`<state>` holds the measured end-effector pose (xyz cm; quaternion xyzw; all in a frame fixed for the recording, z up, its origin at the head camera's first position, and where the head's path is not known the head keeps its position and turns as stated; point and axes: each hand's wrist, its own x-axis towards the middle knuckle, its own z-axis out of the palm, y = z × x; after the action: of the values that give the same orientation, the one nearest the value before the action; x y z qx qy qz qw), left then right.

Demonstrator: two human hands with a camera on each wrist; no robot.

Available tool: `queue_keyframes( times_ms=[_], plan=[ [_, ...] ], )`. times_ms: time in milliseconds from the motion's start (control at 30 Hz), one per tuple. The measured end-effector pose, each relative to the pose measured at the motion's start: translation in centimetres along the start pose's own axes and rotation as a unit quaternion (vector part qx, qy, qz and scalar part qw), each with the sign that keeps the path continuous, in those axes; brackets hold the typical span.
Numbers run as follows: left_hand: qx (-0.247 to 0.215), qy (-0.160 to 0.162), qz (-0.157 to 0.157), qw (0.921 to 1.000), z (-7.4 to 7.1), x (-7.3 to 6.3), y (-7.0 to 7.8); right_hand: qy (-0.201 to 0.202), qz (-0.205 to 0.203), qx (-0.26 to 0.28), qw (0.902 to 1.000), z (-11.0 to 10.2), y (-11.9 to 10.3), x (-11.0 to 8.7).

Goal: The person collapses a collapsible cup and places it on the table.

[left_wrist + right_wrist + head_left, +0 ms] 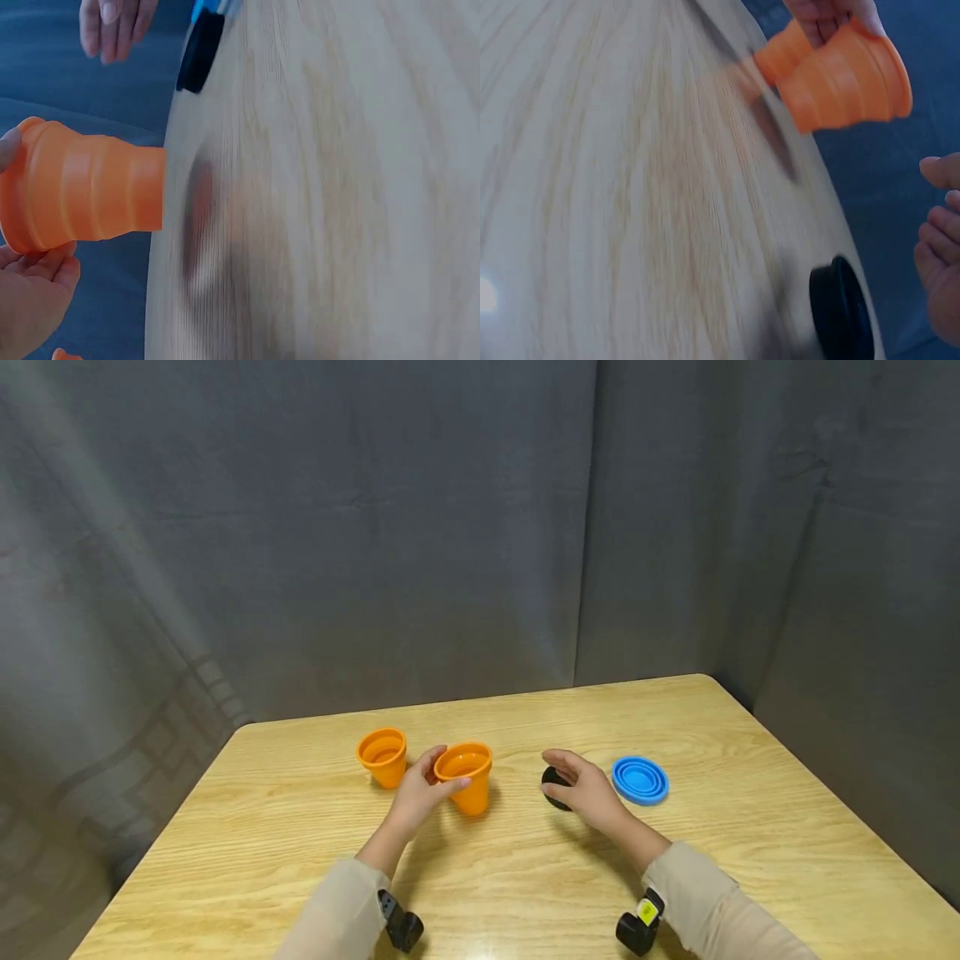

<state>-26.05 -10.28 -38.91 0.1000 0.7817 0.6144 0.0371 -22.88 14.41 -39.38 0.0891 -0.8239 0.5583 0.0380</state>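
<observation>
My left hand (415, 799) grips an orange ribbed collapsible cup (472, 793) near its rim, thumb on the near side and fingers behind. In the left wrist view the held cup (97, 187) stands extended, mouth upward; whether its base touches the table I cannot tell. A second orange cup (384, 766) stands to the left of that hand. My right hand (596, 797) hovers over a black, flattened round cup (552, 775), fingers loosely curved. In the right wrist view a gap separates this hand (945, 251) from the black cup (840, 311).
A blue collapsed cup (640, 780) lies flat to the right of my right hand. All the cups are on a light wooden table (510, 877). Grey curtains (375, 543) hang behind the table's far edge and along its sides.
</observation>
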Motion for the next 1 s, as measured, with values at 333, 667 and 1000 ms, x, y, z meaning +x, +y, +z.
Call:
queue_keyframes(
  times_ms=[333, 667, 1000],
  plan=[
    [-0.003, -0.039, 0.008, 0.9992, 0.3, -1.6, 2.1, -0.014, -0.041, -0.038, 0.9983, 1.5, -1.9, 0.0],
    [0.010, -0.080, 0.020, 0.9965, 0.7, -1.7, 1.1, -0.028, -0.112, -0.115, 0.9867, 2.3, -2.5, -0.4],
    [0.001, -0.136, 0.039, 0.9899, 1.1, -2.2, 1.5, -0.029, -0.194, -0.134, 0.9715, 1.8, -2.6, -0.9]
  ],
)
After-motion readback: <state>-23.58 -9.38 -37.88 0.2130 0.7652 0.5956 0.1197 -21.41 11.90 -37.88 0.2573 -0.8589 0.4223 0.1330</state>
